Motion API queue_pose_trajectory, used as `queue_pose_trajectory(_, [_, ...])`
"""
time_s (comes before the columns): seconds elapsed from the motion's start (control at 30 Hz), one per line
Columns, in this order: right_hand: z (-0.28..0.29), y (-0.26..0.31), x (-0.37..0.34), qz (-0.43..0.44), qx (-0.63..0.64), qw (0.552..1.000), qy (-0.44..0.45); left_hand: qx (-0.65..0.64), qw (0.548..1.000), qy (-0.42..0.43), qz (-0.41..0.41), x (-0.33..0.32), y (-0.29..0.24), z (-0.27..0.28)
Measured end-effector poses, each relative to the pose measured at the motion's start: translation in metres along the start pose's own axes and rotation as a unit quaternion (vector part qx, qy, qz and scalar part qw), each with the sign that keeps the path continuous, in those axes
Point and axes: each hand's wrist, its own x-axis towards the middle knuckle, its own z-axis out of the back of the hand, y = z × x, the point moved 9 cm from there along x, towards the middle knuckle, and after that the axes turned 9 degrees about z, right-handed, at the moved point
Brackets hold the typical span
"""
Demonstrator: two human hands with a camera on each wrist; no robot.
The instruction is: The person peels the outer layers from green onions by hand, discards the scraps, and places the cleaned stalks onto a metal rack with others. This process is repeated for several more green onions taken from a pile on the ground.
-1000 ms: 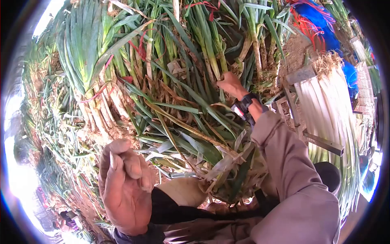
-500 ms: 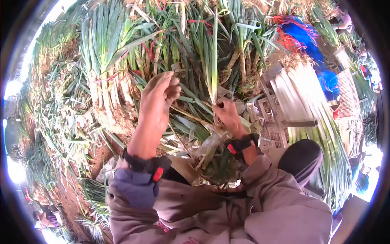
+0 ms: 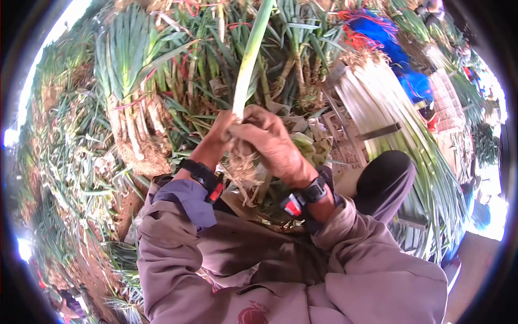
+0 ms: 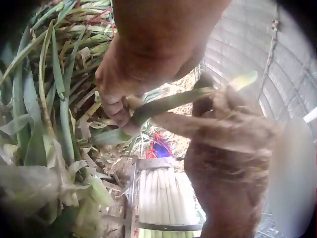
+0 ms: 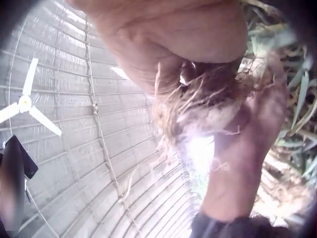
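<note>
A single green onion (image 3: 249, 65) stands up between the two hands in the head view, its green top pointing away and its pale stalk running down to them. The right hand (image 3: 278, 148) grips it low on the stalk, just above the tangle of dry roots (image 3: 241, 168). From the other side the left hand (image 3: 218, 132) meets it, fingers curled at the stalk. In the left wrist view a green leaf (image 4: 168, 103) passes from the left hand's fingertips toward the right hand. The right wrist view has the roots (image 5: 198, 106) hanging below the right hand.
Tied bundles of green onions (image 3: 127, 65) stand at the back left. On the right, cleaned white stalks (image 3: 383, 102) lie in a metal rack (image 3: 380, 131). Blue wrapping with red ties (image 3: 377, 35) lies behind it. Loose leaves (image 4: 64, 99) cover the ground before the person.
The right hand drew a green onion out of the pile and brought it toward the body. The left hand, raised and empty before, moved over to meet it at the stalk.
</note>
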Motion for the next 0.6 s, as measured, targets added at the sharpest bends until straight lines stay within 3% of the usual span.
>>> queue_pose_trajectory(0.07, [-0.012,0.001,-0.003,-0.003,-0.047,0.999,0.028,-0.206,0.977,0.048,0.010,-0.003,0.006,0.005])
queue_pose_trajectory(0.1, [-0.015,0.000,-0.007,-0.014,-0.044,0.999,0.017,-0.214,0.974,0.075,0.004,0.016,0.017,0.009])
queue_pose_trajectory(0.13, [-0.016,0.004,-0.008,-0.012,-0.040,0.999,0.019,-0.267,0.960,-0.075,0.025,0.026,0.038,0.038])
queue_pose_trajectory(0.2, [-0.009,0.009,-0.014,-0.018,-0.051,0.998,0.015,-0.349,0.936,-0.045,-0.002,0.065,0.069,0.090])
queue_pose_trajectory(0.27, [0.013,-0.011,-0.018,-0.068,-0.075,0.994,-0.040,-0.522,0.828,-0.206,-0.020,0.039,0.030,0.111])
queue_pose_trajectory(0.33, [0.025,-0.016,-0.015,-0.075,-0.065,0.993,-0.067,-0.539,0.803,-0.223,-0.124,0.015,0.003,0.139])
queue_pose_trajectory(0.4, [0.039,-0.027,-0.009,-0.096,-0.075,0.991,-0.060,-0.590,0.764,-0.205,-0.159,0.005,-0.001,0.169])
queue_pose_trajectory(0.47, [0.049,-0.039,-0.013,-0.111,-0.060,0.990,-0.062,-0.597,0.739,-0.243,-0.194,-0.021,-0.010,0.193])
queue_pose_trajectory(0.53, [0.066,-0.046,-0.023,-0.072,-0.211,0.975,-0.009,-0.559,0.732,-0.284,-0.267,-0.049,-0.016,0.216])
queue_pose_trajectory(0.6, [0.078,-0.043,-0.049,-0.092,-0.384,0.919,0.011,-0.545,0.689,-0.359,-0.315,-0.078,-0.010,0.256])
